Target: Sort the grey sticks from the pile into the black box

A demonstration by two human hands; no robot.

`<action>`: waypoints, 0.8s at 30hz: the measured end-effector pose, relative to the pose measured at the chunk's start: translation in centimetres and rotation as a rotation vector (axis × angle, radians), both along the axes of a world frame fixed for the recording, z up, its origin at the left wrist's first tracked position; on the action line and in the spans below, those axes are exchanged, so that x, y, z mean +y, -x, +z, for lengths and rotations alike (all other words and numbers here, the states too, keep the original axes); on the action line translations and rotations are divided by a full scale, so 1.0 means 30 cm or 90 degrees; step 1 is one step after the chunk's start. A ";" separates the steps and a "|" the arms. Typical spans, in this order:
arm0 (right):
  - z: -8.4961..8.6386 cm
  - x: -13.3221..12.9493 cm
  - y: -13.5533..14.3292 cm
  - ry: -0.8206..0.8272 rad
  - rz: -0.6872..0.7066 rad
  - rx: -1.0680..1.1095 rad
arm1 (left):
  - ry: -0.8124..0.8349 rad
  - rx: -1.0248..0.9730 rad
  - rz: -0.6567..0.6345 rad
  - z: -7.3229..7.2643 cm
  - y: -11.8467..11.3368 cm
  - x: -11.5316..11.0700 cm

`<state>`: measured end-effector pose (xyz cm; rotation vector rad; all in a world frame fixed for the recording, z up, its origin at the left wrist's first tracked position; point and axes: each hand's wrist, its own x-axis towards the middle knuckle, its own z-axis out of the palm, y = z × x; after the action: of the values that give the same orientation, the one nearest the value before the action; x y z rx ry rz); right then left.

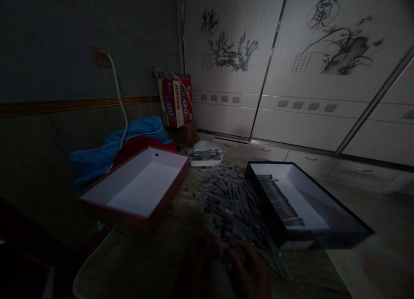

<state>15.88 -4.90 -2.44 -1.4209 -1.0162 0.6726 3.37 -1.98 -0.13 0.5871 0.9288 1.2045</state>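
Observation:
My left hand (198, 256) and my right hand (246, 264) are close together low in the middle of the head view, just above the near part of the table. Both have their fingers closed and meeting around something small and pale, too dark to name. Just beyond them spreads a heap of slim, greyish, pen-like sticks (231, 195). To its right a black box (310, 204) with a white inside holds a neat row of similar sticks (280, 199) along its left wall. On the left stands a red box (142, 182), its white inside bare.
A white tray (205, 162) with more sticks lies at the table's (129, 264) far end. Behind it are a red printed carton (176, 100) and blue cloth (136, 130). A white cable (117, 83) hangs from the wall socket. Sliding cabinet doors (223, 83) close off the back.

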 end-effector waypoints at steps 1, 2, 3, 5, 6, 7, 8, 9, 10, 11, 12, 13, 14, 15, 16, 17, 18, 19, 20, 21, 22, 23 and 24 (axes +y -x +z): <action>-0.004 0.001 -0.001 0.007 0.013 0.037 | -0.001 0.003 0.001 -0.006 -0.001 0.002; -0.008 0.001 -0.003 0.019 0.034 0.077 | -0.003 0.009 0.004 -0.012 -0.002 0.004; -0.010 0.001 -0.006 0.033 0.060 0.111 | -0.005 0.019 0.004 -0.018 -0.002 0.006; -0.009 -0.001 -0.013 0.049 0.099 0.141 | -0.012 0.045 -0.004 -0.026 0.001 0.008; -0.005 -0.002 -0.016 0.052 0.110 0.146 | -0.014 0.059 -0.011 -0.027 0.003 0.008; -0.001 -0.004 -0.018 0.053 0.118 0.146 | -0.015 0.070 -0.015 -0.027 0.006 0.008; 0.005 -0.005 -0.019 0.053 0.119 0.142 | -0.016 0.077 -0.018 -0.025 0.007 0.007; 0.009 -0.006 -0.018 0.050 0.113 0.137 | -0.015 0.080 -0.017 -0.024 0.008 0.005; 0.012 -0.007 -0.017 0.046 0.108 0.126 | -0.014 0.081 -0.015 -0.022 0.007 0.004; 0.011 -0.007 -0.017 0.040 0.102 0.105 | -0.012 0.082 -0.014 -0.022 0.006 0.002; 0.005 -0.007 -0.018 0.033 0.102 0.073 | -0.010 0.083 -0.016 -0.023 0.004 0.000; -0.006 -0.006 -0.020 0.024 0.108 0.030 | -0.010 0.085 -0.018 -0.024 0.003 -0.002; -0.023 -0.006 -0.025 0.014 0.116 -0.022 | -0.013 0.092 -0.019 -0.027 0.002 -0.004; -0.044 -0.007 -0.030 0.006 0.117 -0.079 | -0.021 0.101 -0.017 -0.029 0.002 -0.006; -0.069 -0.010 -0.035 -0.006 0.104 -0.139 | -0.032 0.112 -0.016 -0.031 0.002 -0.009; -0.094 -0.014 -0.040 -0.021 0.076 -0.195 | -0.042 0.122 -0.014 -0.031 0.002 -0.011; -0.117 -0.019 -0.043 -0.039 0.038 -0.244 | -0.048 0.128 -0.013 -0.031 0.002 -0.012; -0.136 -0.025 -0.044 -0.055 0.002 -0.283 | -0.048 0.131 -0.009 -0.029 0.001 -0.014; -0.149 -0.031 -0.043 -0.063 -0.024 -0.309 | -0.041 0.128 -0.007 -0.026 0.001 -0.014; -0.154 -0.036 -0.040 -0.062 -0.031 -0.321 | -0.031 0.124 -0.005 -0.022 0.001 -0.014; -0.153 -0.040 -0.035 -0.050 -0.026 -0.322 | -0.020 0.120 -0.002 -0.019 0.000 -0.014; -0.148 -0.042 -0.030 -0.033 -0.017 -0.316 | -0.014 0.118 0.000 -0.015 0.000 -0.014; -0.139 -0.043 -0.025 -0.017 -0.008 -0.309 | -0.011 0.118 -0.002 -0.011 0.000 -0.014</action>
<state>16.63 -6.17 -6.62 -1.6041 -1.3824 0.3051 3.35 -2.40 -0.45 0.7223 1.0741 1.1706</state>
